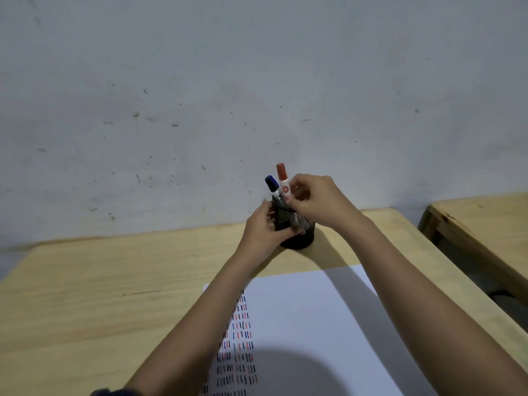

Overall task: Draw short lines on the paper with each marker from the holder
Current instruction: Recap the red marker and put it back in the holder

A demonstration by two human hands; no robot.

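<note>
A black mesh holder (298, 234) stands at the far edge of the wooden table (114, 295), close to the wall. My left hand (264, 228) wraps around the holder's left side. A blue-capped marker (273, 186) leans in the holder. My right hand (317, 200) pinches the white barrel of the red-capped marker (283, 178), which stands upright above the holder's rim. The white paper (308, 324) lies nearer me, with columns of short red, blue and black lines (240, 347) along its left side, partly hidden by my left forearm.
A grey scuffed wall (228, 95) rises right behind the table. A second wooden table (485, 218) stands at the right across a dark gap. My head's shadow falls on the lower part of the paper.
</note>
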